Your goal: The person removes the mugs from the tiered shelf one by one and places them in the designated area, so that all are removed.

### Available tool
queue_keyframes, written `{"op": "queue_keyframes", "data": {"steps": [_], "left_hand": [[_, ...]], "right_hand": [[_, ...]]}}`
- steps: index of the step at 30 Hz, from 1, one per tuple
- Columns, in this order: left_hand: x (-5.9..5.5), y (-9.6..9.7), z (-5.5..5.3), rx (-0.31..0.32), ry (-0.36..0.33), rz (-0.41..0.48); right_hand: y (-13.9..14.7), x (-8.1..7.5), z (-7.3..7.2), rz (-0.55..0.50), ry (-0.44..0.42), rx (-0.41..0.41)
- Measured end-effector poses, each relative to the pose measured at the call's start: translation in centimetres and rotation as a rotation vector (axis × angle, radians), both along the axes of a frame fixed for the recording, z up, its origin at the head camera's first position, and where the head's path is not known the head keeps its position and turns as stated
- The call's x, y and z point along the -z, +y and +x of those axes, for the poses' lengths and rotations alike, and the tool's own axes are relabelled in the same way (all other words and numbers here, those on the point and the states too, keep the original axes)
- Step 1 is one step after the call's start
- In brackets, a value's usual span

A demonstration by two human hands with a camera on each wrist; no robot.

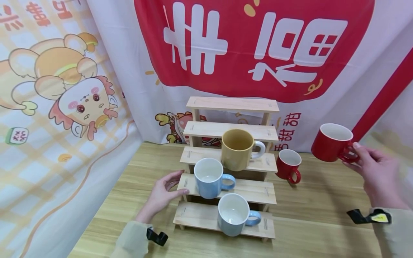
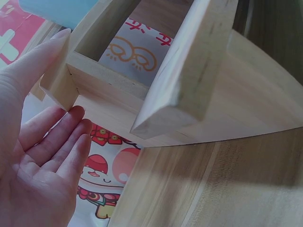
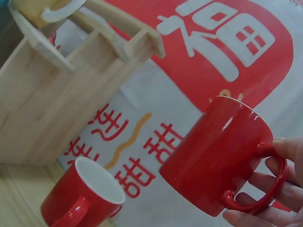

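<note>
At the right, my right hand (image 1: 377,170) holds a red mug (image 1: 329,145) by its handle, up off the table; its inside is white. My left hand (image 1: 162,193) grips the left end of a step on the wooden stepped rack (image 1: 232,104), thumb above and fingers below in the left wrist view. On the rack stand a yellow mug (image 1: 235,154) with a white handle, a light blue mug (image 1: 208,182) one step lower, and another light blue mug (image 1: 232,216) on the lowest step. A second red mug (image 1: 287,166) stands on the table right of the rack.
The wood-grain table (image 1: 309,238) carries the rack. Behind it hangs a white cloth (image 1: 122,32) with a red panel (image 1: 238,43) and large white characters. A patterned cloth with a cartoon figure (image 1: 82,102) closes the left side.
</note>
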State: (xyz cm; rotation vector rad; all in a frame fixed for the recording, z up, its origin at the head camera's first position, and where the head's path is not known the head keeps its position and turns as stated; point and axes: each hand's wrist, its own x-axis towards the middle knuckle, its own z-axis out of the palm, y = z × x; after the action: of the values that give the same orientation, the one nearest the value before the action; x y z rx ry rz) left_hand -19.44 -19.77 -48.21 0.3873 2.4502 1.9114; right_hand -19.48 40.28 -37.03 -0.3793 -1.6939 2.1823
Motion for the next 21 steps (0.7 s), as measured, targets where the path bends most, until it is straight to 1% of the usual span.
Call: {"op": "queue_keyframes", "data": {"steps": [4, 8, 14, 17, 21], "left_hand": [[0.0, 0.0, 0.0, 0.0, 0.006, -0.007], [-0.1, 0.0, 0.1, 0.0, 0.014, -0.011], [-0.1, 0.0, 0.1, 0.001, 0.01, -0.011], [-0.1, 0.0, 0.1, 0.003, 0.013, -0.01], [-0.1, 0.0, 0.0, 0.002, 0.017, -0.009]], "right_hand": [[-0.1, 1.0, -0.4, -0.052, 0.006, 0.023], [-0.2, 2.0, -0.7, -0.074, -0.007, 0.053], [-0.1, 3.5, -0.8, -0.155, -0.028, 0.054], [0.0, 4.3, -0.9, -0.173, -0.048, 0.059], [0.0, 5.5, -1.2, -0.179, -0.052, 0.064]]}}
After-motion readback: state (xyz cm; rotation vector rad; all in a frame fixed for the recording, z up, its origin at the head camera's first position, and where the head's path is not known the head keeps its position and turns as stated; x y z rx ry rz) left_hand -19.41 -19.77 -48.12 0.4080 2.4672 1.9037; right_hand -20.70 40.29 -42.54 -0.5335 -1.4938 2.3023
